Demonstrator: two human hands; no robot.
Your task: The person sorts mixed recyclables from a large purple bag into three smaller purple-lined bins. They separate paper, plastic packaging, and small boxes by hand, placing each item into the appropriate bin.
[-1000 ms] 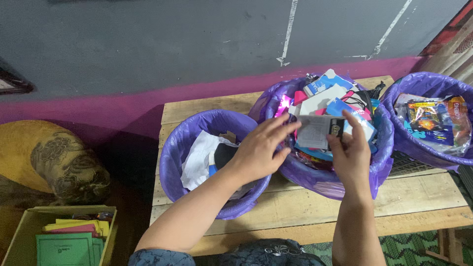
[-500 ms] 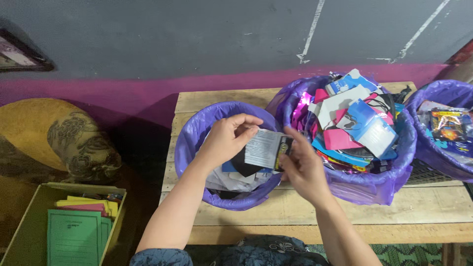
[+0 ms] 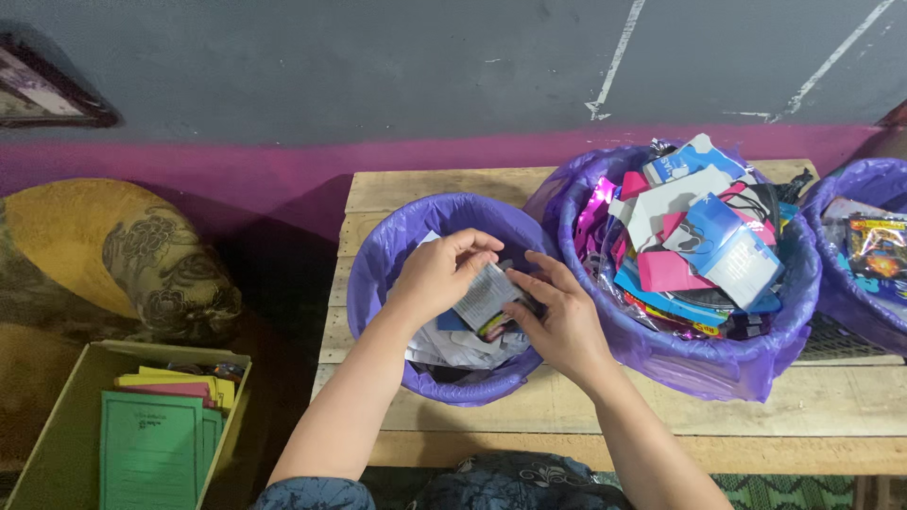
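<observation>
Both hands hold a small printed packet [image 3: 487, 300] over the left purple-lined bin [image 3: 378, 283] on a wooden table [image 3: 661, 416]: left hand [image 3: 439, 274] pinching its top edge, right hand [image 3: 557, 321] gripping its lower side. The step looks like dropping it among the papers there (sorting from the fuller middle bin [image 3: 718, 359]). Next calls for opening both grips.

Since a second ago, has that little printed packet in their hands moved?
Yes. The printed packet, held by the left hand and right hand, has gone leftward from above the full middle bin to over the left bin.
</observation>
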